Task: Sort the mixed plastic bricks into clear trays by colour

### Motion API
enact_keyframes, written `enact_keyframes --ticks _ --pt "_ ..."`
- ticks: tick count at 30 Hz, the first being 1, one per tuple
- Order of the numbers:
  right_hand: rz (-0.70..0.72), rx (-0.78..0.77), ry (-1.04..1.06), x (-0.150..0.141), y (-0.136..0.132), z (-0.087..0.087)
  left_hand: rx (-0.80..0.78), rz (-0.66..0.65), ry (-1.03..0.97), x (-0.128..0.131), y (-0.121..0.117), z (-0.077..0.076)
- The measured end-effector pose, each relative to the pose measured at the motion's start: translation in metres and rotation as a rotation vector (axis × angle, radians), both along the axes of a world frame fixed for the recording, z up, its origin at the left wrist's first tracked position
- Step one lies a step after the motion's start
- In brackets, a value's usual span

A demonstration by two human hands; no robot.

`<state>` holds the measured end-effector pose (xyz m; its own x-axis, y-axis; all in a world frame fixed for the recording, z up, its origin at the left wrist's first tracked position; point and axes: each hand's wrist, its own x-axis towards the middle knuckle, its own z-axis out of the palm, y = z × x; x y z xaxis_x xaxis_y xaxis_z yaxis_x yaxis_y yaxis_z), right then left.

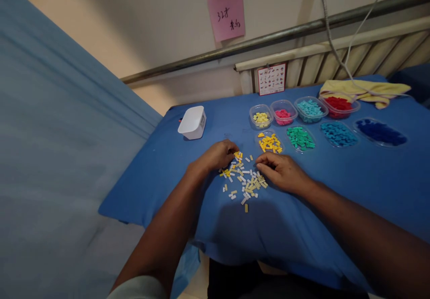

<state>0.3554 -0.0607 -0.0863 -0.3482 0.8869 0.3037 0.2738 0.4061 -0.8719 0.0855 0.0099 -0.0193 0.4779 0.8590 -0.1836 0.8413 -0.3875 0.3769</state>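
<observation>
A loose pile of small white, pale yellow and orange-yellow blocks (250, 185) is spread on the blue cloth in front of me. My left hand (220, 154) is at its upper left, fingers curled down beside a cluster of orange-yellow blocks (238, 155). What lies under those fingertips is hidden. On the pile's right side is my right hand (282, 170), its thumb and fingers drawn together; anything between them is too small to make out. Just beyond it stands a clear tub of orange-yellow blocks (270, 143).
Clear tubs hold pale yellow (261, 119), pink (283, 116), light blue (309, 109), red (338, 105), green (300, 138), teal (338, 134) and dark blue blocks (380, 131). A white box (192, 122) stands back left; a yellow cloth (366, 91) lies back right. Blue curtain (60, 124) hangs left.
</observation>
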Motion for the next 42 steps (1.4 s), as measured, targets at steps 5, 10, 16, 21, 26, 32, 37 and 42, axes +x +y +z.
enact_keyframes --ticks 5,10,16,21,26,32,37,42 --pt "0.005 -0.01 -0.008 0.0 0.0 0.0 0.012 -0.021 -0.007 0.0 0.0 0.001" --pt "0.014 -0.014 -0.009 0.0 0.001 0.001 0.065 -0.163 0.028 0.001 0.002 0.004" --pt "0.016 -0.037 -0.002 0.001 0.0 0.001 0.003 -0.042 0.095 0.003 0.001 0.01" --pt "0.016 -0.043 0.0 0.001 0.001 0.002 -0.032 -0.011 0.108 0.006 -0.002 0.015" --pt "0.016 -0.044 0.001 0.001 0.001 0.002 -0.011 0.019 0.124 0.005 -0.003 0.015" --pt "0.011 -0.039 -0.018 -0.002 0.002 0.001 -0.049 0.099 -0.09 0.01 0.012 0.011" --pt "0.031 -0.034 0.007 -0.002 0.003 0.001 -0.045 0.024 -0.151 0.055 0.044 0.01" --pt "0.041 -0.031 0.029 -0.001 0.003 0.003 0.043 -0.085 -0.148 0.095 0.062 0.019"
